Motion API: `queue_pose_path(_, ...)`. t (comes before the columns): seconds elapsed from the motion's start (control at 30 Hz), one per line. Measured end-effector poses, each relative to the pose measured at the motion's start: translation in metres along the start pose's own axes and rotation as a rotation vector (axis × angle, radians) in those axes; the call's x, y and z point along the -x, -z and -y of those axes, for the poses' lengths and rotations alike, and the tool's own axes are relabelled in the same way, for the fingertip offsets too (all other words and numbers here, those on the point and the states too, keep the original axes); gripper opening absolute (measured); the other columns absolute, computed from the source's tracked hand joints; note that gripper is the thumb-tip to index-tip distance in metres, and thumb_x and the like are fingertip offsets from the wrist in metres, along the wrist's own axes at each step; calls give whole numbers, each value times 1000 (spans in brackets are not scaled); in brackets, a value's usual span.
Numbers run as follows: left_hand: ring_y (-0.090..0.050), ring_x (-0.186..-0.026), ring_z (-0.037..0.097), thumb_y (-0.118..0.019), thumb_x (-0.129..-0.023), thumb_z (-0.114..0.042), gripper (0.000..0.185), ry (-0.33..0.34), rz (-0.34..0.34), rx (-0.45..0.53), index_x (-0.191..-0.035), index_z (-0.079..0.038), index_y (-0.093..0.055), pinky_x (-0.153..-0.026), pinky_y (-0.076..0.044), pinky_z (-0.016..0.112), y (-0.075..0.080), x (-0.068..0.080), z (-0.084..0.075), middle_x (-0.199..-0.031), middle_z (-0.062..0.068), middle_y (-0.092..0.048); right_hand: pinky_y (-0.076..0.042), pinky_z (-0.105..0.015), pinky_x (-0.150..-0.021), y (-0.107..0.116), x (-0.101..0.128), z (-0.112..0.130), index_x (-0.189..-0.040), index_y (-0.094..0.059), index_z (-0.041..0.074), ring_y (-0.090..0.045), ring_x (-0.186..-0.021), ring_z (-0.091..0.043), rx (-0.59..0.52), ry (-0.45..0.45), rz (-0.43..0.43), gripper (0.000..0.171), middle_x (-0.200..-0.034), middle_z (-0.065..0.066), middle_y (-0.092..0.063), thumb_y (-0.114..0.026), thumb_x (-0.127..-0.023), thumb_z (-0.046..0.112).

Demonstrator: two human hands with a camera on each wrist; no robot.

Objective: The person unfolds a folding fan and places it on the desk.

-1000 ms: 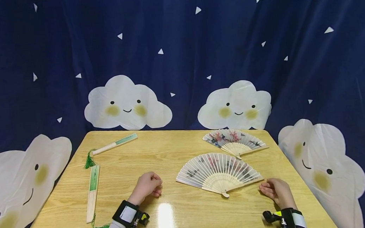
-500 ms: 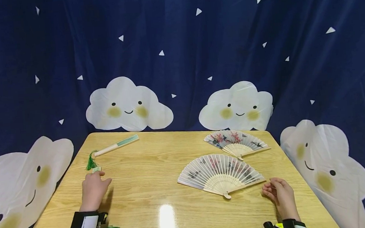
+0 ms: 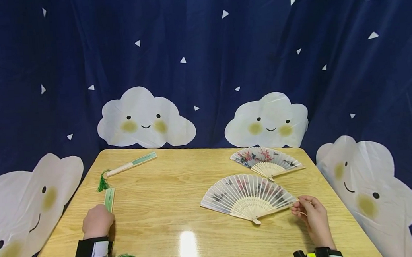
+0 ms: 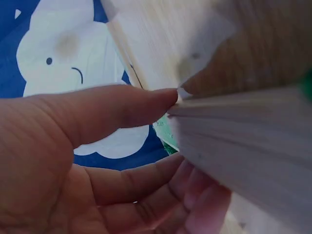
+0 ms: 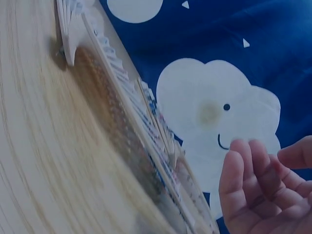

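Folded fan [image 3: 109,199] at nine o'clock on tabletop [image 3: 162,215], pinched in left hand [image 3: 97,221], with empty, loosely curled right hand [image 3: 312,218] at three: apparently the grasping step, next calling for a lift.

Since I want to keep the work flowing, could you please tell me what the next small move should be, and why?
Probably bring the nearer folded fan toward the right hand: the left hand grips it with thumb and fingers, while the right seems to hold nothing.
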State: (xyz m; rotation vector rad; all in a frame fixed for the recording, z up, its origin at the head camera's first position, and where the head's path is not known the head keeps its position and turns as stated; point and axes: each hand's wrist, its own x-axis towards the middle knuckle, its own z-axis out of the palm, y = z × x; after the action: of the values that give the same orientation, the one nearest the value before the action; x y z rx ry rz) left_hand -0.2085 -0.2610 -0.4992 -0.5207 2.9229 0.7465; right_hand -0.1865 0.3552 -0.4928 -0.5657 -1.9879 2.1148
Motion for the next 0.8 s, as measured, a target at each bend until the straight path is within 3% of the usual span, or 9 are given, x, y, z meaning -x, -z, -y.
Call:
queue_pose_path(0.13,-55,-60,28,-62,-79,-12,25,-40,-8,22,-80,13,-61,-47,-44,38,-2,4,-5,-68,19,-59,-59,-23,-63,-7,5,2,-111,-48,0,-68,-68,-8,10,22,22,16,-75,4,-68,-47,-102,14)
queue_pose_path(0.27,-49,-56,24,-66,-81,-16,26,-91,-23,95,-74,8,-58,-45,-38,32,-11,13,-21,-61,11,-51,-59,-24,-63,-16,12,6,-109,-50,0,-68,-69,-9,42,65,73,16,-75,5,-67,-48,-102,14)
queue_pose_path(0.37,-47,-56,21,-68,-81,-16,25,-130,-23,153,-75,6,-57,-47,-35,28,-22,22,-44,-63,8,-48,-59,-25,-64,-28,17,9,-107,-52,0,-68,-69,-9,87,101,106,16,-75,5,-67,-50,-102,15)
queue_pose_path(0.57,-53,-68,20,-69,-75,-11,28,-215,-24,273,-94,7,-60,-52,-40,25,-43,44,-97,-80,12,-58,-58,-27,-64,-70,30,11,-102,-55,-3,-66,-68,-10,161,156,202,19,-76,1,-65,-54,-100,15)
queue_pose_path(0.7,-51,-70,16,-70,-72,-12,28,-328,-23,327,-95,3,-62,-55,-41,24,-56,63,-130,-81,7,-57,-59,-29,-65,-105,40,4,-104,-56,-11,-67,-69,-11,158,194,333,25,-77,-2,-65,-56,-99,13)
queue_pose_path(0.8,-50,-69,13,-72,-72,-13,27,-446,-9,347,-93,0,-63,-56,-41,21,-65,79,-152,-80,4,-57,-60,-30,-67,-129,48,-2,-105,-55,-16,-67,-70,-10,176,210,495,31,-79,-2,-66,-56,-99,14)
